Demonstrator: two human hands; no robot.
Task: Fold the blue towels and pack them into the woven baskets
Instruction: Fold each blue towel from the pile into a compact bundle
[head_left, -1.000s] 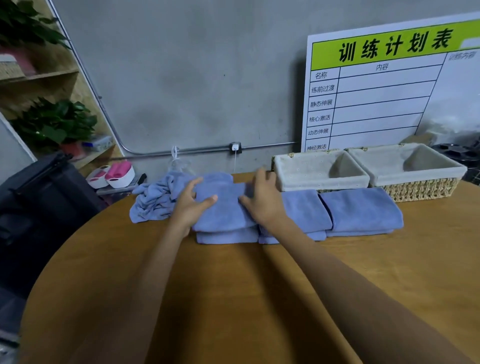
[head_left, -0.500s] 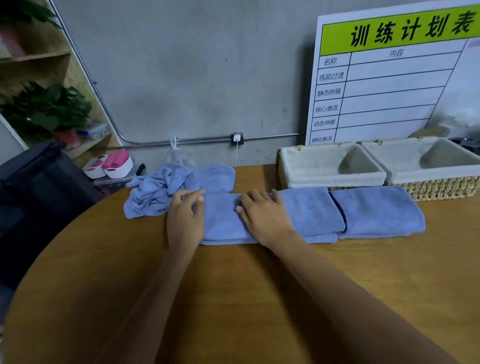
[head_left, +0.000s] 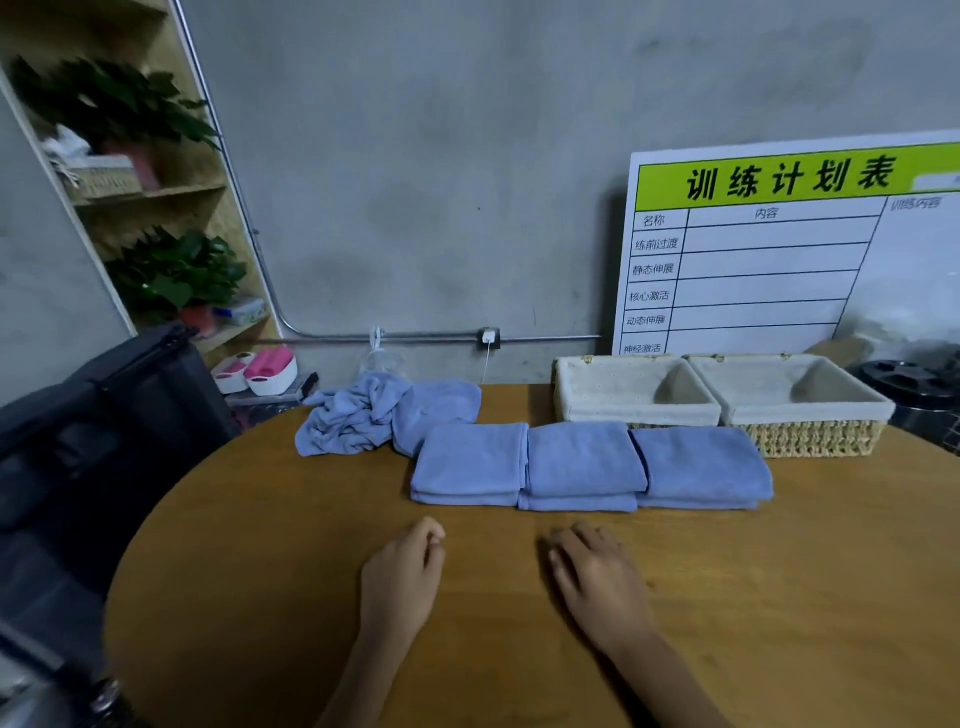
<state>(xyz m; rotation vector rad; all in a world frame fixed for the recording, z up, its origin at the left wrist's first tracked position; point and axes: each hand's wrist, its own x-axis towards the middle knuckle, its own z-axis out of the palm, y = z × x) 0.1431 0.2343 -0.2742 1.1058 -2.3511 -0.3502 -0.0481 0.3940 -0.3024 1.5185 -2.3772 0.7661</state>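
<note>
Three folded blue towels (head_left: 587, 465) sit in a row mid-frame; a crumpled pile (head_left: 363, 418) waits to their left; both woven baskets (head_left: 722, 402) behind look empty; the left hand (head_left: 402, 577) and right hand (head_left: 597, 582) rest below, fingers loosely curled, holding nothing.

grey concrete wall (head_left: 467, 156), wooden shelf (head_left: 156, 192), round wooden table (head_left: 779, 597)

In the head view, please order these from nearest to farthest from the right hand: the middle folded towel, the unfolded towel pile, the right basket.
From the right hand:
1. Middle folded towel, straight ahead of it.
2. Right basket, at the table's back right.
3. Unfolded towel pile, at the back left.
</note>
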